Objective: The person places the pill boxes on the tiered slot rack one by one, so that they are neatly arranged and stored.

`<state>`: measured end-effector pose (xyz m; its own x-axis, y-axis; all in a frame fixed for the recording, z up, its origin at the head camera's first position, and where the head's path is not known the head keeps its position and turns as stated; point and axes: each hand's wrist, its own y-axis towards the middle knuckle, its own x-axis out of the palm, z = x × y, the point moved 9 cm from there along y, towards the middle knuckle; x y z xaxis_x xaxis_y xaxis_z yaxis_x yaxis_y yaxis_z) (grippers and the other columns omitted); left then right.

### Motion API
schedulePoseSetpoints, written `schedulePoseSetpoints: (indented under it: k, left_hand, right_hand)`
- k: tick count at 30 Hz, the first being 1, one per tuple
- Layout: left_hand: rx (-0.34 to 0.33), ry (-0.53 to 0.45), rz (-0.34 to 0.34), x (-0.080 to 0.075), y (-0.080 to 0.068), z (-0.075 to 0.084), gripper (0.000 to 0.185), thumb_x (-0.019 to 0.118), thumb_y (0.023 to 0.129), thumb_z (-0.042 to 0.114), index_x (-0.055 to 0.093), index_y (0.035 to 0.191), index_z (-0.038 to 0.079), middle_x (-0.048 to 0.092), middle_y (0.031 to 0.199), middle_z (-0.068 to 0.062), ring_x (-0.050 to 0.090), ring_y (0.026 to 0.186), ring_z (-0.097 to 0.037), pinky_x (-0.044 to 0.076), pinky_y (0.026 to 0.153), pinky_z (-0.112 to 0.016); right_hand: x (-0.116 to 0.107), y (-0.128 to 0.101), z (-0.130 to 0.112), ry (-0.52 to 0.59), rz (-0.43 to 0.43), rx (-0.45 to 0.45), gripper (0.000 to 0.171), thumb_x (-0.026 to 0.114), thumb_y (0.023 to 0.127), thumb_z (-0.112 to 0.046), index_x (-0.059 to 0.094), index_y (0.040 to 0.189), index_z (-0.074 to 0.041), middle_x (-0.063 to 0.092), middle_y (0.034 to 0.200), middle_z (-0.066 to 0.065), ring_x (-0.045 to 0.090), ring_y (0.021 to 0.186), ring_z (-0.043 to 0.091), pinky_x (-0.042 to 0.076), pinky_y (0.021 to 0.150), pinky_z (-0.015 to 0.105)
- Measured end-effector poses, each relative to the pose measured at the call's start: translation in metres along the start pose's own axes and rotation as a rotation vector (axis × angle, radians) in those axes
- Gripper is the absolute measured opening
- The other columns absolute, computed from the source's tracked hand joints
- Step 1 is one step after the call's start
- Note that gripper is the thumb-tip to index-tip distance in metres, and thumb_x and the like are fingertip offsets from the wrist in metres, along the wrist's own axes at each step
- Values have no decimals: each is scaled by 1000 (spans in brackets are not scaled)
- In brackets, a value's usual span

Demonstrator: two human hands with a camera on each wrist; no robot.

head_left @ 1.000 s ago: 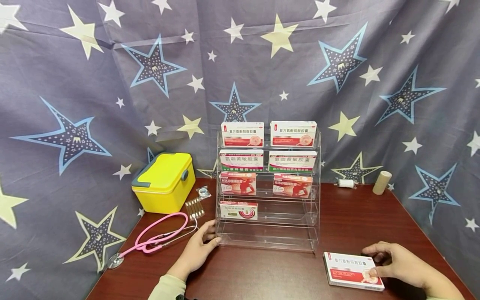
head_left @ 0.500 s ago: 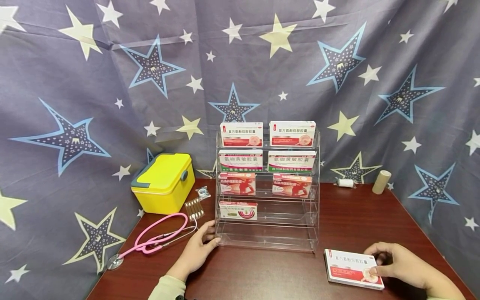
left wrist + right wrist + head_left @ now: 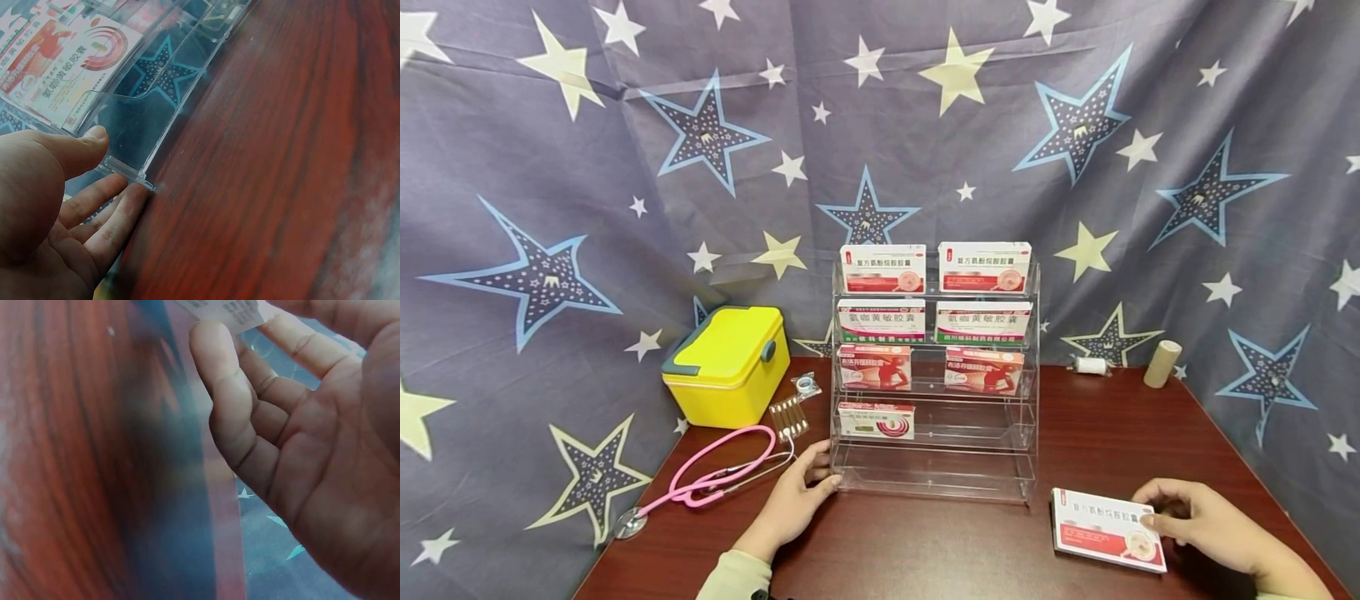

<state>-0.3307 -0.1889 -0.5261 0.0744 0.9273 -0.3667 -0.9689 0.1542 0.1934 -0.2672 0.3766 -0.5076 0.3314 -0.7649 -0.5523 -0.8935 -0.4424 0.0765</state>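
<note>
A clear acrylic tiered rack [image 3: 934, 467] stands mid-table with several medicine boxes on its shelves. My left hand [image 3: 823, 467] rests against its lower left corner. In the left wrist view the thumb of my left hand [image 3: 115, 164] presses on the rack's [image 3: 162, 100] front lip, and the straight fingers lie along its base. To the right of the rack, my right hand [image 3: 1150, 508] pinches the right end of a red and white medicine box [image 3: 1101, 529], tilted just above the table [image 3: 925, 550]. In the right wrist view only a white corner of the box [image 3: 231, 309] shows above the curled fingers [image 3: 215, 369].
A yellow case [image 3: 730, 362], a pink stethoscope [image 3: 715, 475], a strip of ampoules [image 3: 790, 417] and a small tape roll [image 3: 806, 384] lie left of the rack. A white bandage roll [image 3: 1092, 366] and a beige roll [image 3: 1162, 364] sit at the back right. Star-patterned cloth surrounds the table.
My right hand has raised and tilted the medicine box slightly, drawing it a little toward the rack. The left hand has stayed at the rack's corner.
</note>
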Motion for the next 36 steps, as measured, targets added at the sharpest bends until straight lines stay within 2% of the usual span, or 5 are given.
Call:
schedulePoseSetpoints:
  k: [7,12,23,28,36]
  left_hand:
    - [-1,1,2,0,-1,0,54,77,95,5,59,145,16,68,121,-12,67,108,-26,54,94,-37]
    - [-1,-3,1,0,-1,0,54,76,95,4,58,145,16,68,122,-12,68,107,-26,55,92,-36]
    - [18,1,7,-1,1,0,55,76,95,4,58,146,15,68,122,-14,68,108,-27,55,93,-36]
    - [35,5,2,-1,1,1,55,76,96,5,57,147,13,68,123,-16,68,108,-29,55,91,-35]
    - [8,-2,-2,0,0,1,55,77,95,6,58,146,16,68,122,-13,68,108,-26,55,91,-34]
  right_hand:
    - [-7,-3,-1,7,32,44,13,65,103,-7,68,115,-6,72,94,3,66,65,24,56,54,36]
    - [-26,-5,-15,-25,197,37,13,70,100,-6,70,113,-5,73,93,5,68,71,22,56,59,33]
    - [-72,22,-144,-241,603,-171,23,83,87,2,75,104,-11,75,85,1,69,71,6,50,59,18]
    - [-60,55,-185,-233,665,-313,28,85,80,12,77,99,-6,73,94,6,69,76,2,52,64,13]
    - [-20,106,-200,-240,647,-413,27,86,78,12,78,96,-6,73,96,6,68,75,10,52,65,14]
